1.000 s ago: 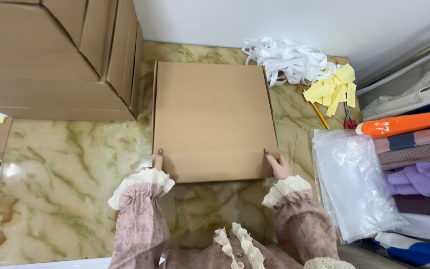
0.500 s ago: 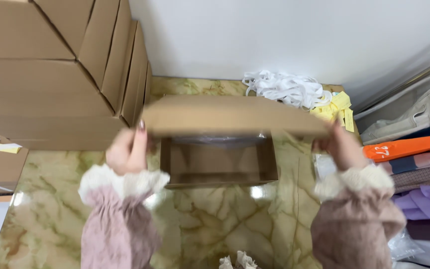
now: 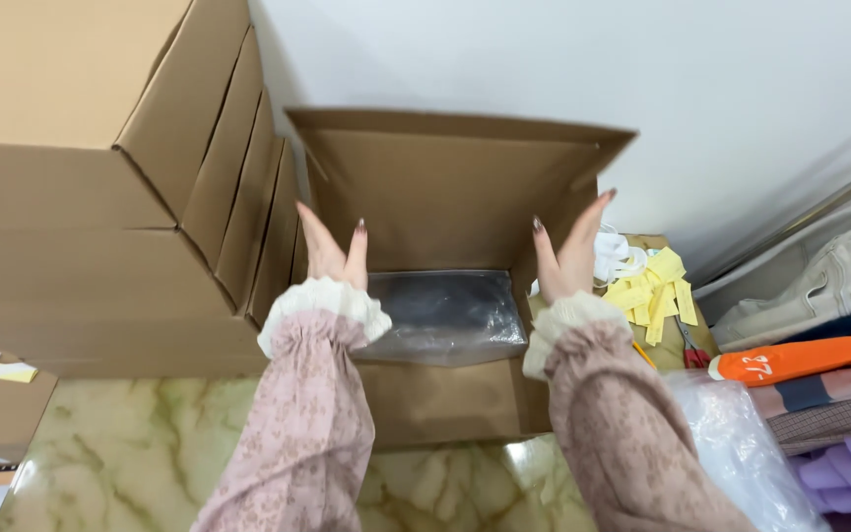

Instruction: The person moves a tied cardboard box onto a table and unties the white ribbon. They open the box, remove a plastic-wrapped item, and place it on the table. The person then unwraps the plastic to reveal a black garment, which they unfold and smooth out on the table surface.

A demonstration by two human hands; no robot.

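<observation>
The left hand (image 3: 332,251) and right hand (image 3: 568,251), fingers straight and together, now press flat against the inner side walls of the cardboard box (image 3: 445,187); its lid, half-raised a moment ago, stands fully open. The box rests on the marbled desk (image 3: 130,443) and holds a clear plastic bag (image 3: 440,315) with something dark inside.

Matt brown cardboard box (image 3: 445,197), glossy clear plastic bag (image 3: 440,315), polished marble table (image 3: 150,453)

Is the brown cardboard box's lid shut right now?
No, the brown cardboard box stands open, its lid raised, a clear plastic bag showing inside.
</observation>
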